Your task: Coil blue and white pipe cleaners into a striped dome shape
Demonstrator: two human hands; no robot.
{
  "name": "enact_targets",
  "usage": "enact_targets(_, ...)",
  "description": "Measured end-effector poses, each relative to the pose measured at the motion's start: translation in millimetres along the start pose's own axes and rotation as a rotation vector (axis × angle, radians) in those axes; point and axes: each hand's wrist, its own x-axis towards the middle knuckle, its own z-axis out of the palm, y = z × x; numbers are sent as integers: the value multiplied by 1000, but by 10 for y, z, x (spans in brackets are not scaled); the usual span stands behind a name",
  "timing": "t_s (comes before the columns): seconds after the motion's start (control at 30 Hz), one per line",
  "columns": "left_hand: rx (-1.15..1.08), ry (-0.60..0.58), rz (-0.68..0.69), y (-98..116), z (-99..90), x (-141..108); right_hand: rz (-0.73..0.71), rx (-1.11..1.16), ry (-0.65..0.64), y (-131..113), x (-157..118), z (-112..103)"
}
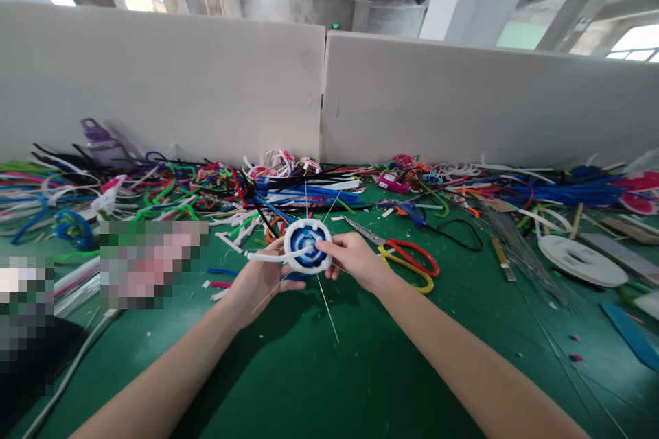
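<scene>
— What are the hands busy with?

— Both hold a small round piece (307, 245), a white ring wound around a blue spiral centre, lifted just above the green table (319, 384). The left hand (262, 279) cups it from below and behind, its fingers closed on the lower edge. The right hand (353, 257) pinches the right rim between thumb and fingertips.

— And those thin lines sticking out?

— Fine wires (328, 309) run through the piece; one slants down toward the table, others point up. A loose white strip (268, 257) trails off to the left.

— What stage does this look like?

— I'd judge the winding is partway: the ring looks formed, but the strip's end is not yet tucked in.

— So what does the next move need?

— Probably a steady left hand, while the right guides the strip around without bending the wires.

— Anything handy nearby?

— Scissors with red and yellow handles (412, 262) lie just beside the right wrist. A heap of coloured pipe cleaners (180, 195) stretches along the white partition (206, 82), and a white spool (581, 260) sits well apart on the right.
</scene>
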Motion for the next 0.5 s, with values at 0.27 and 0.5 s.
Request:
enact_targets(0.27, 127, 115, 40, -88, 9, -24, -25, -67, -97, 20, -25, 50)
enact_targets(0.5, 99, 213, 101, -81, 0, -29, -184, -50, 63, 93, 9, 95)
